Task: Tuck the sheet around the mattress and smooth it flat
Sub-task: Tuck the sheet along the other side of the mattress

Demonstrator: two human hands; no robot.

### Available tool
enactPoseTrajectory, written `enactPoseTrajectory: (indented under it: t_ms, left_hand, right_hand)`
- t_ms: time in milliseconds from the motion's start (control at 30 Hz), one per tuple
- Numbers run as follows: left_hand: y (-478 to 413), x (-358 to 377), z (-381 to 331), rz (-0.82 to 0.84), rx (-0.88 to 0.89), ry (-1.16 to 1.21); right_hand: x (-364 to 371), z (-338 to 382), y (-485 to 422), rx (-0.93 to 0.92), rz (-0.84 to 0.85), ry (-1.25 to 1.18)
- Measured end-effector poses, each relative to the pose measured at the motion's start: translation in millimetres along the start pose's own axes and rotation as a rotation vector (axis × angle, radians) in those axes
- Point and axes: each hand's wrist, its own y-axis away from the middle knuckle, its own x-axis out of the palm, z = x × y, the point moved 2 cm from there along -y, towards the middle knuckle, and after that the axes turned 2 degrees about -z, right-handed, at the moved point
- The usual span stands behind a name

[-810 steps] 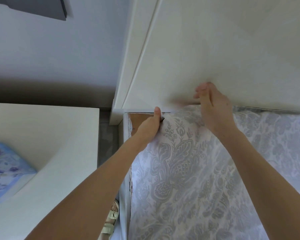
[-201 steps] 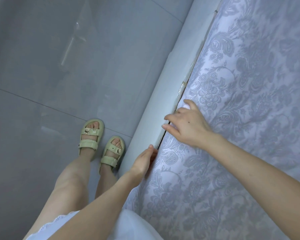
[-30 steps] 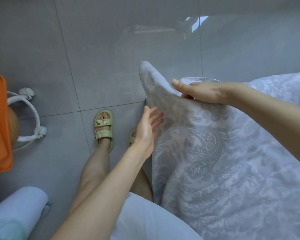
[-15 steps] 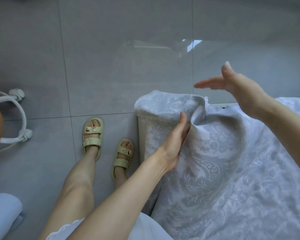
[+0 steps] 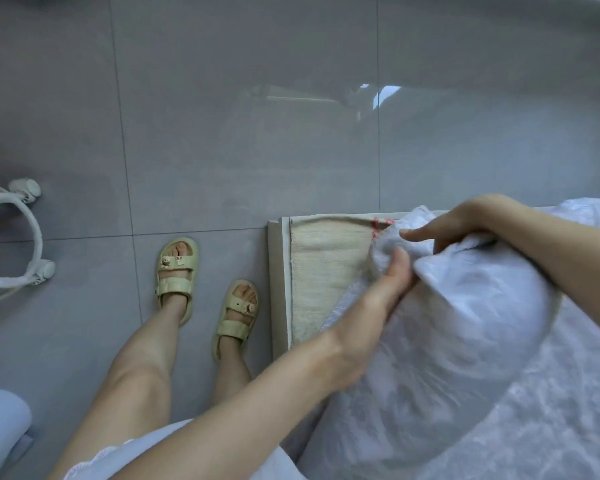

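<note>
Bunched sheet point(image 5: 465, 341) gripped by left hand point(image 5: 371, 317) and right hand point(image 5: 465, 220), bare mattress point(image 5: 326, 268) corner at 9 o'clock, open floor point(image 5: 239, 150) at 12 o'clock

Floor point(image 5: 243, 150): glossy grey tiles with thin grout lines and a bright window reflection point(image 5: 373, 95) near the upper right.

Sandals: a pale yellow-green, two-strap pair. The left sandal point(image 5: 176, 275) stands ahead of the right sandal point(image 5: 238, 315), which is just beside the white bed frame point(image 5: 277, 289).

Left edge: a white curved tubular base point(image 5: 32, 237) on two casters, one point(image 5: 26, 190) above the other point(image 5: 44, 270).

Bottom left corner: a pale blue rounded object point(image 5: 0, 427), partly cut off.
</note>
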Motion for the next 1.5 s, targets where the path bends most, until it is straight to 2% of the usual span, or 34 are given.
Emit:
enactPoseTrajectory:
  t_ms: [67,133,200,267,433,500,600,733,867,1033,1167,1300,1500]
  left_hand:
    - [6,-13,-19,-0.137,-0.084,-0.029]
    - [10,-46,-30,-0.255,-0.013,-0.042]
    - [-7,-70,-40,-0.435,0.036,-0.197]
    - [-19,-79,-49,-0.471,0.073,-0.295]
    - [-34,-70,-64,-0.237,-0.001,-0.478]
    - [-42,-67,-70,-0.149,-0.112,-0.529]
    - [-50,-64,-66,-0.017,-0.291,-0.483]
    - [-49,-62,-63,-0.048,-0.42,-0.446]
    - [-52,-63,-66,-0.037,-0.48,-0.467]
    - [-59,-65,-67,0.027,-0.513,-0.531]
    - [-60,-59,-64,0.05,-0.457,-0.556]
    - [-59,-56,-64,0.055,-0.421,-0.539]
    - [-56,-50,-60,0.083,-0.431,-0.553]
  right_hand:
    - [-2,4,-5,-0.025,-0.174,-0.048]
    - [-8,5,-16,-0.04,-0.178,-0.24]
    - [-12,7,-22,-0.028,-0.134,-0.374]
    - [-15,10,-30,-0.026,-0.116,-0.428]
    - [-19,24,-30,-0.119,-0.129,-0.424]
    - [-20,23,-26,-0.155,-0.118,-0.414]
    - [-24,18,-29,-0.276,-0.159,-0.506]
    - [-33,11,-30,-0.461,-0.21,-0.639]
    - [-42,8,-47,-0.503,-0.439,-0.625]
    - [-38,9,-71,-0.463,-0.326,-0.584]
    - [-42,6,-87,-0.367,-0.318,-0.585]
    - [-45,4,-96,-0.281,-0.464,-0.393]
    - [-34,-3,-58,-0.478,-0.488,-0.592]
